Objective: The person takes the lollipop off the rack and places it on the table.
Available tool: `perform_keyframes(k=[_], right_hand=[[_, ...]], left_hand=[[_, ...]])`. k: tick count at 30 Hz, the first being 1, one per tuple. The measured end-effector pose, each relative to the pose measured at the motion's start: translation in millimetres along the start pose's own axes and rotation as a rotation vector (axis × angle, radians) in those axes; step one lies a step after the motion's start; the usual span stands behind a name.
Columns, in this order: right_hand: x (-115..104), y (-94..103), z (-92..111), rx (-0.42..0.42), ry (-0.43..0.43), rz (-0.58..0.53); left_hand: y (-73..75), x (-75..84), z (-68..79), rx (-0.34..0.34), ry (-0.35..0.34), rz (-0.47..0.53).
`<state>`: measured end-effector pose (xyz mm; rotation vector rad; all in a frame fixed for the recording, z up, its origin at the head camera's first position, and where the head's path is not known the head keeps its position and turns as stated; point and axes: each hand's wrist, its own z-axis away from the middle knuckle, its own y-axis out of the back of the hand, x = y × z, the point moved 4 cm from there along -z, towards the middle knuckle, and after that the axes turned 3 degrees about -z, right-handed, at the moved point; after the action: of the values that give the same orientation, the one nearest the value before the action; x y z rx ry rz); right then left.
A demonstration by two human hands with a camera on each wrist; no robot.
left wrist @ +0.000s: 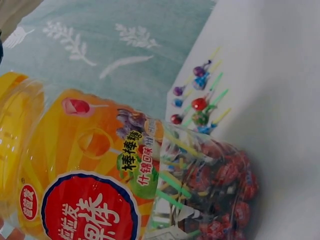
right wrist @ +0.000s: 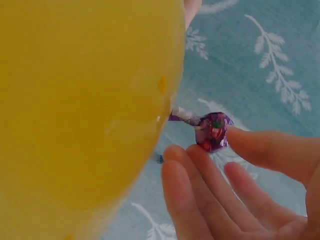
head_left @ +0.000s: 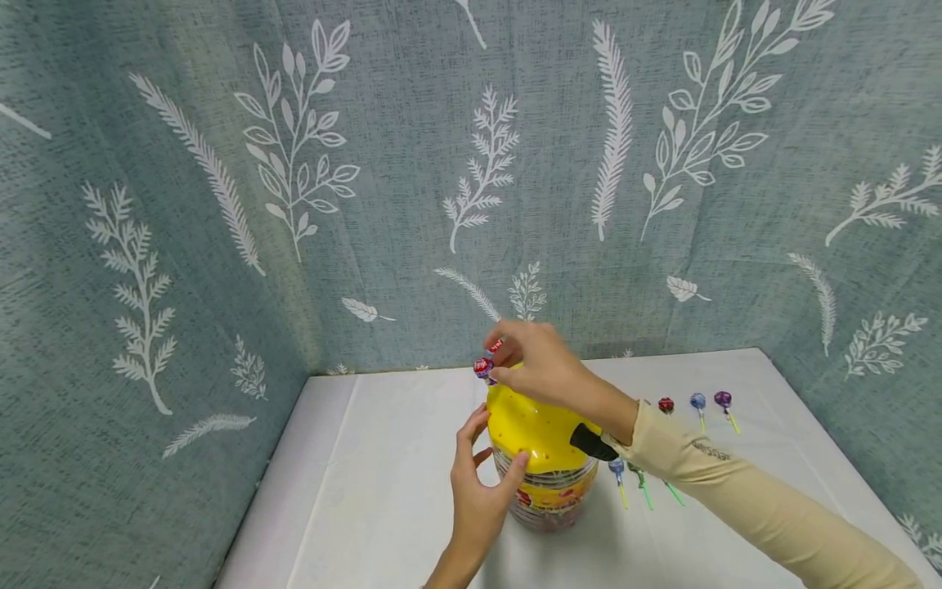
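A large clear plastic jar [left wrist: 192,172] stands upright on the table, with a domed yellow lid [head_left: 533,425] and an orange label. My left hand [head_left: 474,499] grips its near left side around the lid, thumb in front. Red-wrapped lollipops with green and yellow sticks show through the jar's wall. At the lid's far left edge, my right hand [head_left: 540,360] pinches the purple-and-red wrapped head of a lollipop [right wrist: 214,131] between thumb and fingers. That lollipop's wrapper neck points to the lid, which hides its stick. Another bit of red wrapper [head_left: 497,345] shows by the right fingers.
On the white table [head_left: 390,458], right of the jar, lollipops lie in two rows, among them a red one [head_left: 666,405], a purple one [head_left: 723,399] and a blue one [head_left: 616,466]. My right forearm passes over part of them. A leaf-patterned cloth [head_left: 397,164] hangs behind.
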<state>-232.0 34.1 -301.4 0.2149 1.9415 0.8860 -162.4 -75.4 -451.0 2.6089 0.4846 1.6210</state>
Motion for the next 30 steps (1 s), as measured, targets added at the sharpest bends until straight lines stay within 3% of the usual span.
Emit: perform_keyframes(k=[5,11,23,30], right_hand=[[-3.4,-9.8,-2.7,-0.038,0.033,0.055],[-2.3,-11.6,-4.4,-0.030,0.053,0.045],[-1.9,7.0,3.2,0.104,0.078,-0.212],[6.7,27.3,16.6,0.136,0.091,-0.257]], left_hand=[[0.3,-0.5,0.1,0.006,0.000,0.005],[-1.6,-1.4,0.0,0.009,-0.007,0.000],[-2.0,0.1,1.0,0.009,-0.022,0.006],[-1.6,0.1,0.3,0.008,-0.012,-0.003]])
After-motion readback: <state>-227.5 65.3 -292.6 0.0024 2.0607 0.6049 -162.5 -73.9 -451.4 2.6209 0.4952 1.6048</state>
